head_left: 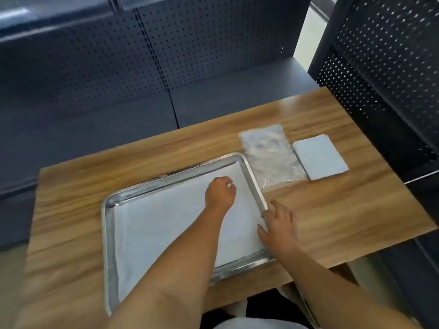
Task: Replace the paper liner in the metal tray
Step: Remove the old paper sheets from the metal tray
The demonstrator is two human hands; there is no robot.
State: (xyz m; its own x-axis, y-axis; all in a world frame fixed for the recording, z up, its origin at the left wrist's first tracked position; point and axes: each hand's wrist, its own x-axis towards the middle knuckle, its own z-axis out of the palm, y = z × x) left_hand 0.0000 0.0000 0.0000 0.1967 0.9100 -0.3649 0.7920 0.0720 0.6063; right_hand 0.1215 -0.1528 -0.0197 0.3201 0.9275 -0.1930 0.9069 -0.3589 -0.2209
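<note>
Forearms enter from near edge, both reaching over tray on wooden table. Left hand over far-right part of white paper liner, fingers curled down at paper; whether pinching it, cannot tell. Right hand on tray's right rim, fingers spread and relaxed. Liner lies flat inside tray. Right of tray: clear plastic bag, then folded white paper stack, just beside each other.
</note>
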